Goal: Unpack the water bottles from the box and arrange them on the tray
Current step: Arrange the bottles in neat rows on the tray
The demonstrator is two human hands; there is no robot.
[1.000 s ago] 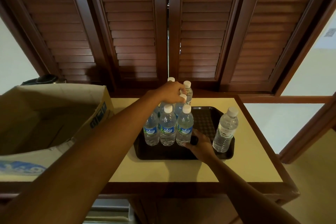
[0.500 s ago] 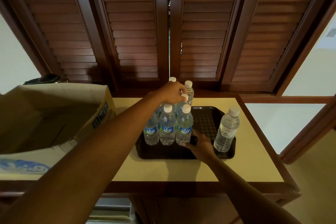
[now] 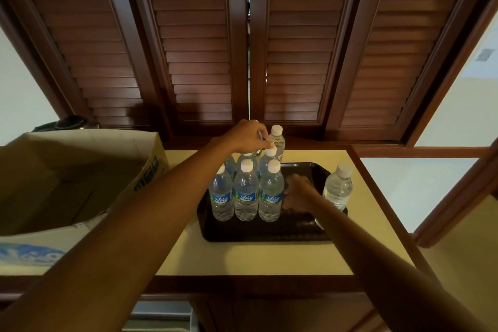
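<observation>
Standing bottles point(image 3: 245, 191) clustered on dark tray point(image 3: 258, 233)

Right hand point(image 3: 297, 193) now lifted off the tray point(image 3: 269, 234), up beside the front-right bottle point(image 3: 270, 191)

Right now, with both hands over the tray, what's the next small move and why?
Probably slide the lone bottle at the tray's right edge in beside the front row. It stands apart from the packed group, with bare tray between. The right hand is blurred in that gap; the left hand rests on the back bottles' caps.
</observation>
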